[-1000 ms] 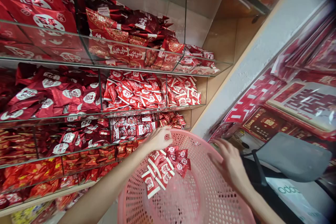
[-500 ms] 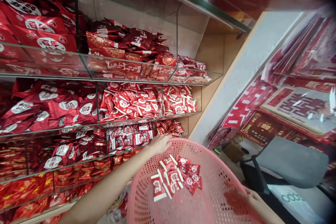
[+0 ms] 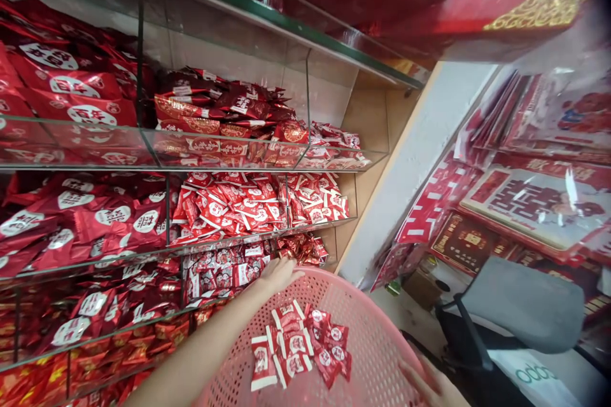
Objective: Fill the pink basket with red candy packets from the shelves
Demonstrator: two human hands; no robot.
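A round pink plastic basket [image 3: 377, 337] with perforated walls sits low in front of me. On its bottom lie several small wrapped sweets: red packets with white ends [image 3: 292, 346] and darker red packets [image 3: 329, 350] beside them. My left hand [image 3: 281, 275] grips the far left rim, its fingers partly hidden. My right hand [image 3: 432, 381] is closed on the right rim, with a digit reaching over the inside wall; the lower part of that hand leaves the picture.
Glass shelves [image 3: 200, 168] with dividers hold heaps of red packets at the left. A white wall edge [image 3: 405, 159] borders them. Right of it are red printed packages [image 3: 529, 203], a grey chair [image 3: 525, 305] and a white bag [image 3: 534, 375].
The view has shifted, so the shelves appear lower and slightly further left. The basket and both hands also appear lower and further left, with the hands still at the rim.
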